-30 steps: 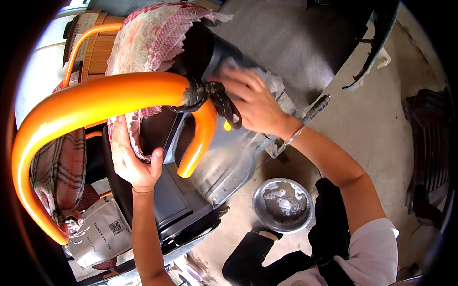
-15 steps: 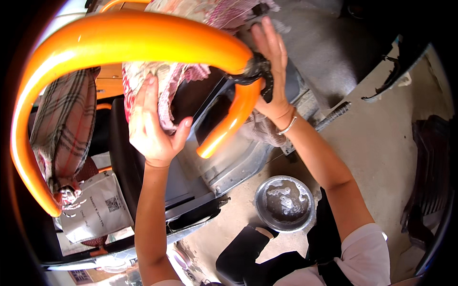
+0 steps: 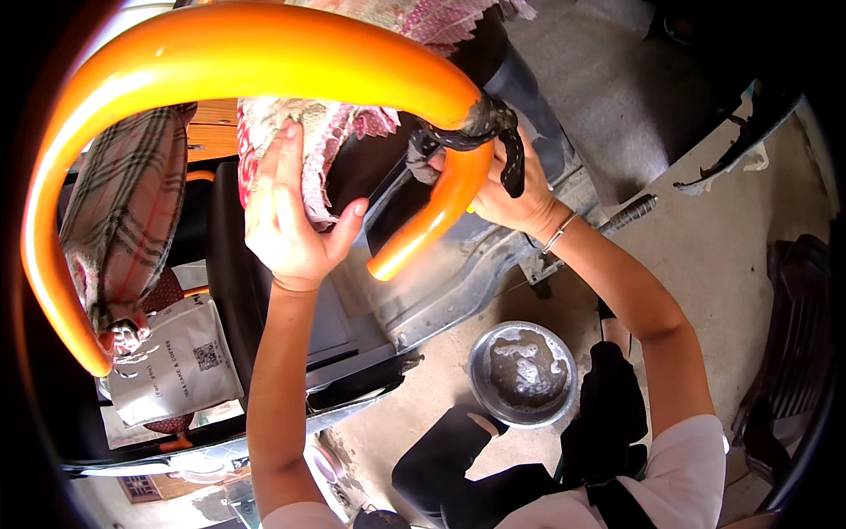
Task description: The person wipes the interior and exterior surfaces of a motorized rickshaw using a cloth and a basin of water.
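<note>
Compared with the earlier frames, both hands sit higher against the orange curved tube, which now arcs across the whole upper part of the frame and down the left edge. The left hand, centre left, is open with fingers extended upward, its palm and thumb pressed against the red-and-white woven cloth that hangs over a dark seat; it appears to hold the cloth clear of the tube's joint. The right hand, upper centre, is closed around the black strap knotted where the tube bends into its short lower end, apparently steadying or tightening the binding. A metal bracelet circles the right wrist. A plaid cloth hangs at left above a white paper bag. A round metal bowl rests on the concrete floor at lower centre.
</note>
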The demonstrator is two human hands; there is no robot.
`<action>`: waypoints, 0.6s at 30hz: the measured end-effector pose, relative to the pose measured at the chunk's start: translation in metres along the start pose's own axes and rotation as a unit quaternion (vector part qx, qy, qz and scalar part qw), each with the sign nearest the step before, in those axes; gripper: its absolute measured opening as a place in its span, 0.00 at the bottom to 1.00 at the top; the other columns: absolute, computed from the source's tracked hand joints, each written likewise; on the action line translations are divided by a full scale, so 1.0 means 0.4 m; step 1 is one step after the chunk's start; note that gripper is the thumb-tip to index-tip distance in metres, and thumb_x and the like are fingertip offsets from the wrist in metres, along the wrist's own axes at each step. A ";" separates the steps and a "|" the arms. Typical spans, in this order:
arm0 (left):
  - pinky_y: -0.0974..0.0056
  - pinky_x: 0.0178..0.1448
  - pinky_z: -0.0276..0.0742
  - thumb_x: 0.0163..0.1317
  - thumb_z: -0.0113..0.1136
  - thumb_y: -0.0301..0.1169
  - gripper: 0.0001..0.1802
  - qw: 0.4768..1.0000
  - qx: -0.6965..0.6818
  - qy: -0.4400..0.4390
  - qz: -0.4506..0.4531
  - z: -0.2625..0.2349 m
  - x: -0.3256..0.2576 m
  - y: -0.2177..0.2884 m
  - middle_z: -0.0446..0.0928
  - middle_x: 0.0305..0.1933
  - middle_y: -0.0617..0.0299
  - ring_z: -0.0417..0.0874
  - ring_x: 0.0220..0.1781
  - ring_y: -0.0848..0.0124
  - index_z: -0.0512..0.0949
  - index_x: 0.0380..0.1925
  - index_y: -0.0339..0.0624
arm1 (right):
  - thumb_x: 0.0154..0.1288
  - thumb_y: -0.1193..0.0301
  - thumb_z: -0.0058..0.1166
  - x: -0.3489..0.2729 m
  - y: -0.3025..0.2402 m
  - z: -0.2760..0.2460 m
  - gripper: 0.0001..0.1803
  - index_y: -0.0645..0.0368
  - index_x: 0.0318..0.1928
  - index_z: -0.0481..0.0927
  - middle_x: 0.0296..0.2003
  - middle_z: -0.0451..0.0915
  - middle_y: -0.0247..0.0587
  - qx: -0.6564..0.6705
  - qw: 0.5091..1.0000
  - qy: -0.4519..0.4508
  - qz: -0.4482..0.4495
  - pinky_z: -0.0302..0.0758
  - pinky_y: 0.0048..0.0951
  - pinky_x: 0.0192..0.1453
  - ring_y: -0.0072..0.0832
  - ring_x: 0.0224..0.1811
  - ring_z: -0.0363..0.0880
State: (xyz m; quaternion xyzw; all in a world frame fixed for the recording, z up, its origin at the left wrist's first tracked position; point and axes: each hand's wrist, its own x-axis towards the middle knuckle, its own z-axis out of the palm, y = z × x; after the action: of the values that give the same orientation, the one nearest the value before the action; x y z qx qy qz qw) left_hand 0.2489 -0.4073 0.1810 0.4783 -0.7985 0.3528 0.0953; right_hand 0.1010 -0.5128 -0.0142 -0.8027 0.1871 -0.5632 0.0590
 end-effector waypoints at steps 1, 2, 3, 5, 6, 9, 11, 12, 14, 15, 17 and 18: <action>0.55 0.55 0.76 0.53 0.65 0.46 0.37 1.000 0.011 0.001 0.001 -0.004 -0.005 0.002 0.74 0.56 0.43 0.79 0.52 0.48 0.69 0.53 0.25 | 0.55 0.63 0.57 0.002 -0.003 -0.002 0.20 0.52 0.49 0.78 0.52 0.76 0.37 0.006 1.000 -0.002 0.003 0.55 0.46 0.71 0.30 0.59 0.71; 0.55 0.56 0.75 0.54 0.65 0.46 0.37 0.999 0.006 0.019 0.025 0.000 -0.012 -0.006 0.74 0.57 0.42 0.78 0.52 0.48 0.68 0.53 0.24 | 0.55 0.64 0.57 0.004 -0.006 -0.003 0.19 0.53 0.49 0.78 0.52 0.76 0.38 -0.002 1.000 0.015 0.004 0.55 0.46 0.71 0.31 0.58 0.71; 0.54 0.57 0.74 0.55 0.64 0.47 0.37 0.998 -0.018 0.040 0.042 0.006 -0.012 -0.024 0.73 0.57 0.41 0.78 0.52 0.47 0.68 0.54 0.23 | 0.55 0.65 0.57 0.009 -0.008 0.000 0.19 0.54 0.48 0.79 0.52 0.76 0.38 -0.009 0.999 0.032 0.005 0.56 0.46 0.71 0.32 0.58 0.71; 0.54 0.58 0.73 0.56 0.64 0.47 0.37 0.998 -0.043 0.044 0.006 0.034 -0.030 -0.012 0.74 0.56 0.41 0.78 0.52 0.48 0.68 0.54 0.24 | 0.54 0.68 0.56 -0.014 0.003 0.032 0.16 0.54 0.45 0.79 0.51 0.76 0.37 0.072 0.996 0.042 0.022 0.57 0.45 0.70 0.32 0.59 0.70; 0.54 0.58 0.72 0.56 0.64 0.48 0.38 0.998 -0.037 0.042 0.005 0.040 -0.033 -0.008 0.74 0.56 0.42 0.78 0.51 0.48 0.68 0.55 0.24 | 0.54 0.68 0.56 -0.021 0.028 0.039 0.15 0.54 0.44 0.79 0.51 0.76 0.36 0.064 0.997 0.044 -0.013 0.57 0.45 0.69 0.32 0.58 0.70; 0.55 0.57 0.74 0.56 0.63 0.48 0.39 1.000 0.013 0.015 0.006 0.023 -0.044 -0.009 0.75 0.55 0.44 0.79 0.51 0.49 0.67 0.56 0.25 | 0.56 0.66 0.55 -0.040 0.061 0.049 0.12 0.53 0.41 0.79 0.48 0.76 0.34 0.008 0.993 0.052 -0.104 0.58 0.44 0.69 0.31 0.57 0.71; 0.55 0.56 0.75 0.56 0.63 0.48 0.39 1.000 0.020 0.022 0.007 0.027 -0.027 -0.005 0.75 0.55 0.44 0.79 0.50 0.49 0.67 0.56 0.25 | 0.59 0.62 0.54 -0.066 0.059 0.060 0.15 0.49 0.46 0.78 0.51 0.75 0.32 0.013 0.999 -0.007 -0.037 0.58 0.43 0.70 0.29 0.55 0.72; 0.55 0.57 0.74 0.56 0.63 0.48 0.39 0.999 0.013 0.034 0.019 0.028 -0.021 -0.011 0.75 0.55 0.44 0.79 0.51 0.49 0.67 0.56 0.25 | 0.61 0.63 0.54 -0.097 0.022 0.091 0.18 0.42 0.53 0.76 0.55 0.73 0.31 -0.004 1.000 0.023 0.014 0.59 0.42 0.69 0.26 0.55 0.70; 0.55 0.57 0.74 0.56 0.63 0.48 0.39 0.999 0.010 0.037 0.025 0.021 -0.012 -0.015 0.75 0.55 0.44 0.78 0.52 0.49 0.67 0.56 0.24 | 0.58 0.67 0.56 -0.181 -0.051 0.149 0.20 0.36 0.53 0.77 0.59 0.69 0.28 -0.045 0.999 -0.009 0.003 0.59 0.44 0.69 0.28 0.58 0.67; 0.55 0.58 0.73 0.57 0.63 0.48 0.39 0.999 0.011 0.025 0.018 0.024 -0.020 -0.013 0.74 0.56 0.43 0.78 0.53 0.48 0.67 0.56 0.24 | 0.55 0.67 0.57 -0.233 -0.082 0.174 0.18 0.36 0.49 0.80 0.59 0.69 0.26 -0.055 0.996 -0.066 -0.033 0.60 0.46 0.68 0.32 0.58 0.66; 0.56 0.59 0.73 0.58 0.62 0.46 0.38 0.999 0.000 0.035 0.021 0.028 -0.034 -0.006 0.73 0.57 0.42 0.77 0.54 0.48 0.66 0.57 0.23 | 0.58 0.68 0.54 -0.261 -0.148 0.189 0.22 0.32 0.54 0.77 0.59 0.68 0.18 0.056 0.996 -0.075 -0.009 0.60 0.41 0.69 0.24 0.59 0.66; 0.56 0.58 0.73 0.59 0.62 0.46 0.38 1.000 0.016 0.023 0.009 0.027 -0.039 -0.001 0.73 0.57 0.41 0.77 0.54 0.48 0.66 0.57 0.23 | 0.58 0.68 0.53 -0.274 -0.147 0.194 0.24 0.31 0.56 0.76 0.58 0.68 0.15 0.047 0.996 -0.081 -0.012 0.61 0.37 0.68 0.22 0.59 0.66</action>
State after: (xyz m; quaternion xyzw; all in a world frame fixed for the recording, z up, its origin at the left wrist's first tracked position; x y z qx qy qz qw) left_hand 0.2597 -0.4036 0.1656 0.4647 -0.7945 0.3773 0.1027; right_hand 0.1544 -0.4273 -0.1209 -0.8441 0.1454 -0.5054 0.1043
